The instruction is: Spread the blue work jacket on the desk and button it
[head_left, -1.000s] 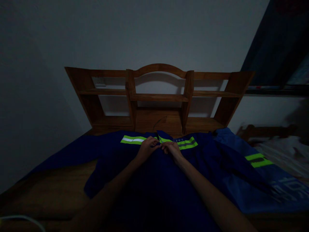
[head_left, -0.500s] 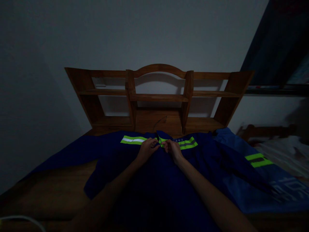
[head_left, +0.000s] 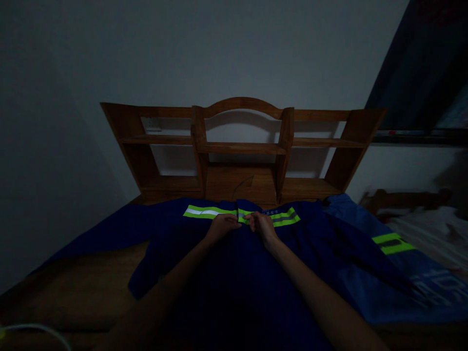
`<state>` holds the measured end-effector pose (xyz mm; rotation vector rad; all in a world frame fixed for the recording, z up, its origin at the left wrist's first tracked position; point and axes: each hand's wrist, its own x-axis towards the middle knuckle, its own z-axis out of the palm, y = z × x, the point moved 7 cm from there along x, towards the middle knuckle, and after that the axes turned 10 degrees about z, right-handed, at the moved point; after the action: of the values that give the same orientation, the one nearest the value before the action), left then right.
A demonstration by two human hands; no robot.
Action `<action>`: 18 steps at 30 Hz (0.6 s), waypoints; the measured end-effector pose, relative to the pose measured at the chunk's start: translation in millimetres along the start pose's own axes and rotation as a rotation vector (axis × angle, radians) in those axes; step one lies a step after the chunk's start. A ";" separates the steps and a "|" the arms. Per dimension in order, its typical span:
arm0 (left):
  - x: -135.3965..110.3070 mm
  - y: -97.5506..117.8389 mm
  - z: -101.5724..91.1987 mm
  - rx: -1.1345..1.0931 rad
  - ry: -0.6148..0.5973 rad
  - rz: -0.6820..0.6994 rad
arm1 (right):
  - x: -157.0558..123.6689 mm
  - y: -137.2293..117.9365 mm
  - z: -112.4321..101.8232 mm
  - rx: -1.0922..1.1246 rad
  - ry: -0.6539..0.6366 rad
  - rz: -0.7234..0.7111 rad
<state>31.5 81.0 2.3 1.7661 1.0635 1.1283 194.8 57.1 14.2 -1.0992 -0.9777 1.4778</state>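
Head view, blue jacket [head_left: 237, 273] spread flat on wooden desk [head_left: 80, 287], my left hand [head_left: 221, 226] and right hand [head_left: 262, 225] side by side, both pinching jacket fabric at reflective stripe [head_left: 241, 214], shelf unit [head_left: 241, 146] beyond.

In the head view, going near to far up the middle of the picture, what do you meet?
Blue garment → left hand and right hand side by side on it → reflective yellow-green stripe → wooden shelf unit → grey wall.
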 end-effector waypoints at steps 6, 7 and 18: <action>0.5 -9.2 1.7 -0.100 -0.024 -0.096 | -3.8 -3.3 1.2 -0.011 -0.004 -0.002; 0.7 -8.6 2.1 -0.101 -0.032 -0.095 | -4.1 -3.7 1.5 -0.013 -0.006 -0.002; 3.4 9.5 2.2 -0.031 0.040 0.039 | -0.2 -1.1 0.6 -0.037 -0.016 -0.041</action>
<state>36.7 80.4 11.2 1.7534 1.0334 1.2027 194.5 57.1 15.4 -1.0893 -1.0371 1.4425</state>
